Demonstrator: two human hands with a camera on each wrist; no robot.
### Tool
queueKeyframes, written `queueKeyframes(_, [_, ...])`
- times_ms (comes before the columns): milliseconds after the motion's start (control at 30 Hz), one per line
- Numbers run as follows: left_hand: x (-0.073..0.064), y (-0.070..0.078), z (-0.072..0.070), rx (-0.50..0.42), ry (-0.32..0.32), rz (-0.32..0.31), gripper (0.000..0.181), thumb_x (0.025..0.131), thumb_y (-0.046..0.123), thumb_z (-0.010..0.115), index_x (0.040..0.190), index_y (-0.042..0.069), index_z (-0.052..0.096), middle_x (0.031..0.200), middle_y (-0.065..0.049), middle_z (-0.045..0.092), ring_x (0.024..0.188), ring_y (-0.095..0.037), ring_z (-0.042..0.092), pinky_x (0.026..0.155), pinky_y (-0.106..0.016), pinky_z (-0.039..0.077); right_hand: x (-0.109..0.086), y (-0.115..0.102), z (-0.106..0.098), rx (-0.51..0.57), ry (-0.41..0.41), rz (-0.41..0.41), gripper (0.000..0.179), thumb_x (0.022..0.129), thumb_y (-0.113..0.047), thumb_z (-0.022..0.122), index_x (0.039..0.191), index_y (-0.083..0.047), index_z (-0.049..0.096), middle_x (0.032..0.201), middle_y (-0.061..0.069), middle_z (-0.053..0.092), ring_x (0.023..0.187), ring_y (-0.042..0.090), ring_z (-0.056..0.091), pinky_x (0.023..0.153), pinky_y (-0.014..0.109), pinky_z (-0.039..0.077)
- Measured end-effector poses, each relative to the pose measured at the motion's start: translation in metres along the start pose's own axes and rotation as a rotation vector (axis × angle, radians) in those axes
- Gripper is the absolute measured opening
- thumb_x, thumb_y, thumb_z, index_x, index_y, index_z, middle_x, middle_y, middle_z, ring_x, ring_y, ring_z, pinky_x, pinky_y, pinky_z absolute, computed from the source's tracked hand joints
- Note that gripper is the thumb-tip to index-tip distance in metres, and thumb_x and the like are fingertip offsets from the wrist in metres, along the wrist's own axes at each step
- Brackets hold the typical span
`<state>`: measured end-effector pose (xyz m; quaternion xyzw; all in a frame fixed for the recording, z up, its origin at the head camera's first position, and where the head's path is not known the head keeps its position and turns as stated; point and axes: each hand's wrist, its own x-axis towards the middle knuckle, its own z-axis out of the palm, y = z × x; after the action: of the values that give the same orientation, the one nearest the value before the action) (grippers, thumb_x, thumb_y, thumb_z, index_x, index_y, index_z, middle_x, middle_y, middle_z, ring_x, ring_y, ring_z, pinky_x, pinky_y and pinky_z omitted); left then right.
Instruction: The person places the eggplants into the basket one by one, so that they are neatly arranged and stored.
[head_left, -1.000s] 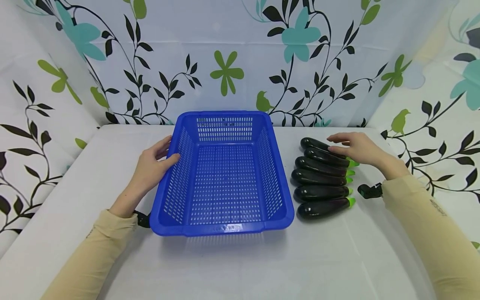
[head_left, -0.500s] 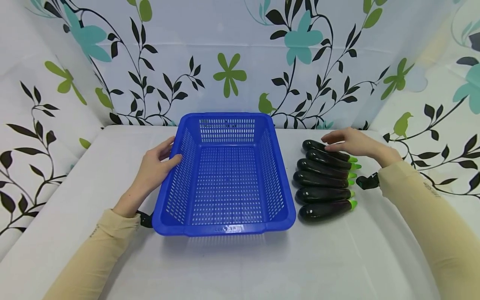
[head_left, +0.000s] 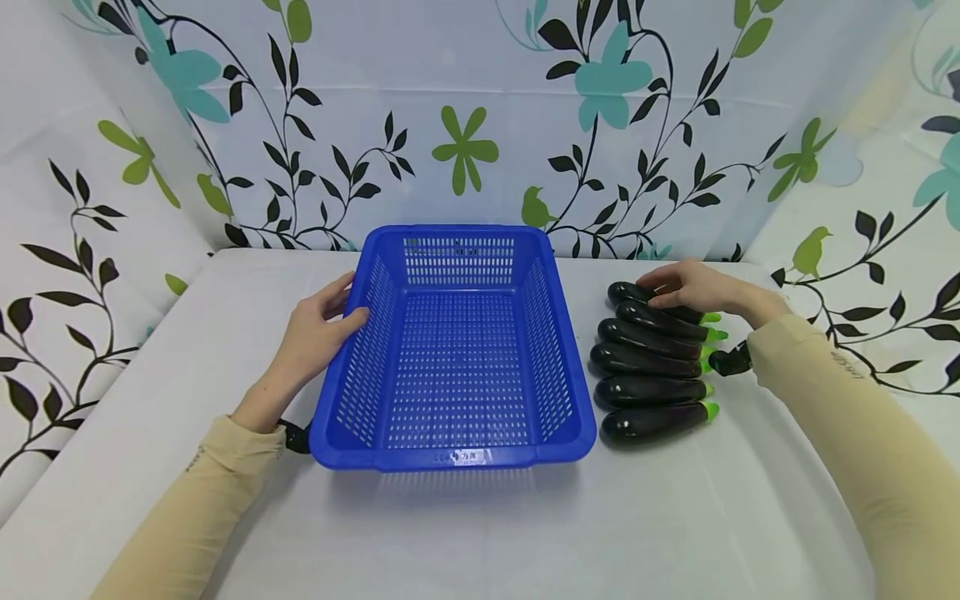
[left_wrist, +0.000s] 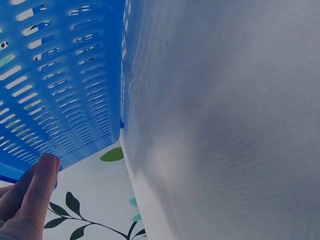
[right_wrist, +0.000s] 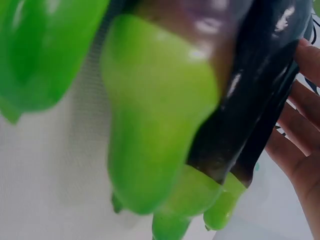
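A blue plastic basket [head_left: 457,367] with slotted walls stands on the table. My left hand [head_left: 309,337] grips its left rim, thumb over the inner side and fingers outside; in the left wrist view those fingers [left_wrist: 42,187] lie against the outer wall. To the basket's right, several dark eggplants [head_left: 648,390] with green caps lie stacked in a row. At the farthest eggplant [head_left: 628,292], my right hand [head_left: 697,287] has its thumb on the near side and its fingers on the far side, hiding its middle. In the right wrist view, the hand [right_wrist: 305,140] is beside the dark bodies.
A white cloth [head_left: 450,533] covers the table. Leaf-and-flower printed curtain [head_left: 465,100] walls rise behind and on both sides. A black wrist device [head_left: 731,360] sits under the right sleeve, near the eggplants' green caps.
My right hand has moved left and lower onto the farthest eggplant, its fingers drawing in around it. The left hand stays on the basket rim. The head view has shifted slightly.
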<state>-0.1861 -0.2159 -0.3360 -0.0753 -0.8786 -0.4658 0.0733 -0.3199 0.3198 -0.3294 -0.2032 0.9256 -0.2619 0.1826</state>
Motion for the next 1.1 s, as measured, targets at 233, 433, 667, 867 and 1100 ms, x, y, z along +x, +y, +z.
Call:
queueKeyframes(233, [0.001,0.0,0.0,-0.005,-0.001,0.008,0.065,0.099,0.018,0.057,0.155,-0.001,0.029,0.145,-0.031,0.048,0.132,-0.05,0.048,0.105,-0.063,0.04,0.0,0.003,0.002,-0.005,0.01,-0.005,0.047,0.099,-0.012,0.06,0.142,0.002,0.05,0.14,0.027,0.054,0.128,0.047,0.052,0.101,0.059,0.046])
queueKeyframes(433, [0.002,0.0,0.001,-0.016,0.0,0.013,0.065,0.099,0.018,0.057,0.155,-0.002,0.029,0.143,-0.031,0.049,0.131,-0.05,0.049,0.104,-0.062,0.041,-0.001,0.004,0.005,-0.03,0.041,-0.01,0.046,0.099,-0.011,0.061,0.142,0.001,0.051,0.138,0.028,0.055,0.125,0.044,0.054,0.1,0.06,0.045])
queueKeyframes(667, [0.002,-0.002,0.001,-0.013,-0.001,0.012,0.065,0.1,0.018,0.057,0.155,-0.002,0.029,0.142,-0.032,0.05,0.129,-0.05,0.051,0.103,-0.061,0.042,-0.002,0.003,0.009,-0.039,0.083,-0.021,0.044,0.098,-0.012,0.062,0.14,0.0,0.054,0.135,0.025,0.059,0.126,0.043,0.054,0.103,0.06,0.043])
queueKeyframes(867, [0.002,-0.002,0.001,-0.023,0.001,0.011,0.064,0.1,0.017,0.056,0.155,-0.002,0.028,0.141,-0.032,0.05,0.127,-0.05,0.052,0.102,-0.061,0.044,-0.001,0.004,0.01,-0.042,0.094,-0.027,0.043,0.098,-0.01,0.061,0.14,0.0,0.054,0.134,0.026,0.059,0.124,0.042,0.056,0.102,0.06,0.044])
queueKeyframes(1100, [0.001,-0.001,0.001,-0.034,-0.001,0.005,0.065,0.1,0.017,0.056,0.155,-0.002,0.027,0.142,-0.032,0.05,0.127,-0.05,0.053,0.101,-0.06,0.045,0.0,0.008,0.012,-0.038,0.097,-0.015,0.044,0.098,-0.007,0.06,0.141,-0.001,0.054,0.137,0.025,0.058,0.126,0.042,0.054,0.103,0.059,0.043])
